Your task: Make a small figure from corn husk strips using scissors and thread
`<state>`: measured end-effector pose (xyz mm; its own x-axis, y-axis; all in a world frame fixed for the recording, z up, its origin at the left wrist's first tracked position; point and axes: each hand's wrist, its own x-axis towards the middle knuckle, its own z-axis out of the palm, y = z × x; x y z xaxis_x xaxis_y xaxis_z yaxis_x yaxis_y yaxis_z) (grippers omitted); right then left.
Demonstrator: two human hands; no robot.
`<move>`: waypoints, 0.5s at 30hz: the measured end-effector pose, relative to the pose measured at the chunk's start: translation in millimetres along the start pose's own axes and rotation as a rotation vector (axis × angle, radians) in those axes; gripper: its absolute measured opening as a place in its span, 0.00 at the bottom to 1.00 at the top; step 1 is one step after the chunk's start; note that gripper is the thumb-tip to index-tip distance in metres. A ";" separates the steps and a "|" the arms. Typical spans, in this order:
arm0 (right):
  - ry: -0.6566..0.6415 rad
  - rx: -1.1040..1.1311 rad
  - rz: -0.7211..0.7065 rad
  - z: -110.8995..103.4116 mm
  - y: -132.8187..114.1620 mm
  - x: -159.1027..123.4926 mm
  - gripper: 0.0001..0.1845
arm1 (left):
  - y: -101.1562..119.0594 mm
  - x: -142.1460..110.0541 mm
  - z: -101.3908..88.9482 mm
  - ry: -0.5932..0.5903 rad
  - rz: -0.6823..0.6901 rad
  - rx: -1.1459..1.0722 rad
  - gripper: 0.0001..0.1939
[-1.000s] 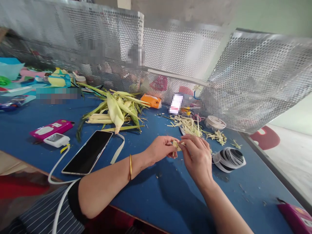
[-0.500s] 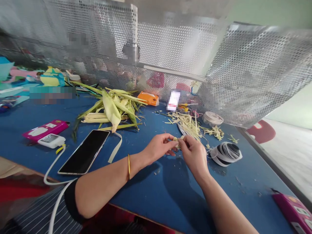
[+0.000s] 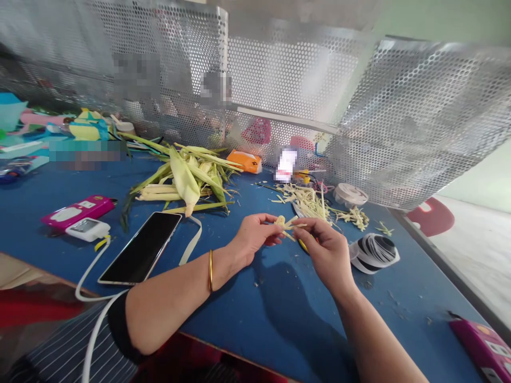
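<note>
Between my two hands is a small knotted piece of pale corn husk (image 3: 281, 220) with several thin strips fanning out to the right. My left hand (image 3: 255, 236) pinches its rounded end between thumb and fingers. My right hand (image 3: 325, 247) has thumb and fingertips closed on the strip ends. Just below the right fingers shows a bit of a yellow handle (image 3: 303, 246), the rest hidden. Behind the hands lies a heap of shredded husk strips (image 3: 309, 201). A spool of black and white thread (image 3: 375, 252) sits to the right of my right hand.
A pile of green corn husks (image 3: 183, 178) lies back left, with an orange packet (image 3: 245, 160) beside it. Nearer are a black-screened phone (image 3: 139, 247), a white corded device (image 3: 88, 229) and a magenta box (image 3: 77, 211). A perforated metal screen (image 3: 287, 80) borders the blue table (image 3: 239, 324).
My hands have drawn slightly apart, and the strips now show spread between them. My right hand has shifted a little right; the yellow handle has come into sight.
</note>
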<state>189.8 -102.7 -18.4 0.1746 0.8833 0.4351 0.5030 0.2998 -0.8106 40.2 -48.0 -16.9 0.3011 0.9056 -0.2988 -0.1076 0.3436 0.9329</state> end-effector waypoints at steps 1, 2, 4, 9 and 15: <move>0.005 0.044 -0.002 1.1 0.3 0.3 0.08 | 0.1 -1.1 0.8 -0.006 0.000 0.006 0.06; 0.020 0.082 -0.007 2.5 0.8 0.6 0.07 | 0.1 -2.1 1.7 -0.012 0.001 0.011 0.06; 0.047 0.152 -0.003 5.4 2.4 1.0 0.07 | -0.5 -3.6 3.5 -0.023 0.015 0.019 0.04; 0.032 0.328 0.175 9.7 8.8 0.6 0.09 | -7.8 -1.5 4.9 -0.043 0.114 0.053 0.07; 0.016 0.217 0.249 8.9 12.1 -0.2 0.10 | -16.0 3.7 1.8 -0.078 0.206 0.077 0.10</move>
<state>188.3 -96.0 -31.7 0.2843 0.9337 0.2176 0.2515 0.1464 -0.9567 44.7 -50.6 -32.6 0.3532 0.9315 -0.0872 -0.1022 0.1310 0.9861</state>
